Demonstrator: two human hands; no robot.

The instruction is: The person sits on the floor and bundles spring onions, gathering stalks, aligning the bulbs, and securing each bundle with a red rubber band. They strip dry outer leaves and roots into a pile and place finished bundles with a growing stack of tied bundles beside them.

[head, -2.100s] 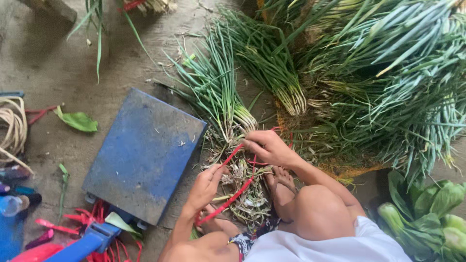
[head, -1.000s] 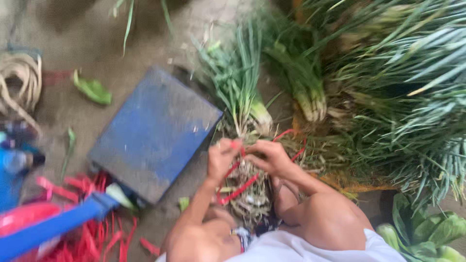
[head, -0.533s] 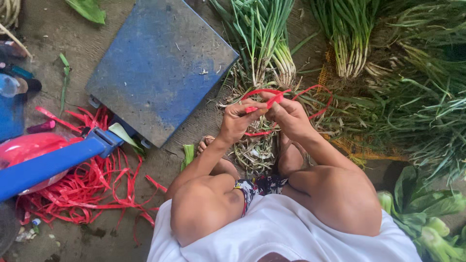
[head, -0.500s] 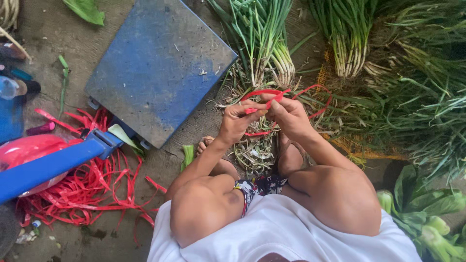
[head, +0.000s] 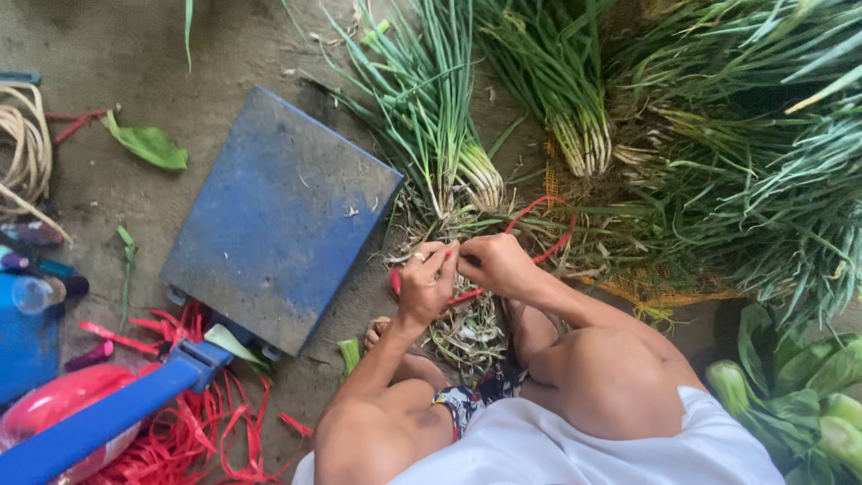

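Hands lowered; red strap (head: 539, 256) pinched between both fingers (head: 442, 262).

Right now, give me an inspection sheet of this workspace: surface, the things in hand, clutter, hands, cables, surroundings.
Surface: bare grey concrete floor, dirt-strewn.
Things in hand: thin red plastic tie strip looped over a bundle of green spring onions at its root end.
Clutter: heap of loose red strips, fallen green leaf.
Hands: left hand and right hand both pinch the strip, close together.
Cables: coiled tan rope at the left edge.
Surroundings: flat blue metal scale platform, more onion bunches, leafy greens.
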